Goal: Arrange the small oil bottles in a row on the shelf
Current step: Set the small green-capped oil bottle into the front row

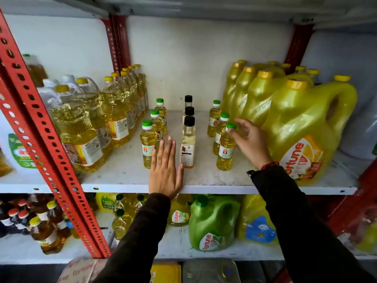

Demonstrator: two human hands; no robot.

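Small oil bottles stand in three front-to-back rows on the white shelf. The left row has green caps, the middle row has black caps, and the right row has green caps. My left hand lies flat and open on the shelf between the left and middle rows, thumb beside the front black-capped bottle. My right hand has its fingertips on the green cap of the front right bottle, fingers spread, not wrapped round it.
Large clear oil bottles crowd the left side. Big yellow jugs fill the right side, close behind my right hand. A red perforated upright crosses the left front. The lower shelf holds a green jug and more bottles.
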